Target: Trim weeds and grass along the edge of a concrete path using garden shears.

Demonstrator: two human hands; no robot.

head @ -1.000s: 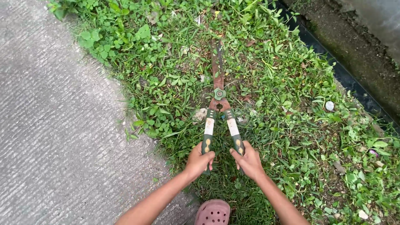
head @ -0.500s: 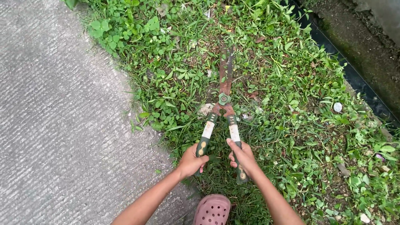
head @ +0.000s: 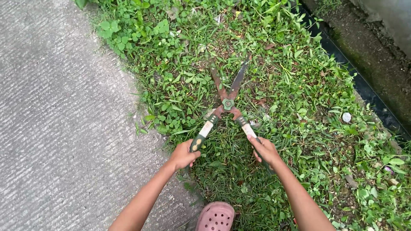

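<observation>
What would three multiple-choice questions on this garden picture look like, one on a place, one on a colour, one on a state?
1. Where does the concrete path lie from the grass strip?
A. left
B. right
C. beyond it

2. What colour is the clog at the bottom edge?
A. blue
B. pink
C. black

3. How do the blades of the hedge shears stand?
A. shut together
C. spread apart in a V
B. taken off

Answers:
1 A, the path fills the picture's left side.
2 B, its perforated top is pink.
3 C, the rusty blades part above the pivot, with the left hand and the right hand holding the handles wide.
</observation>
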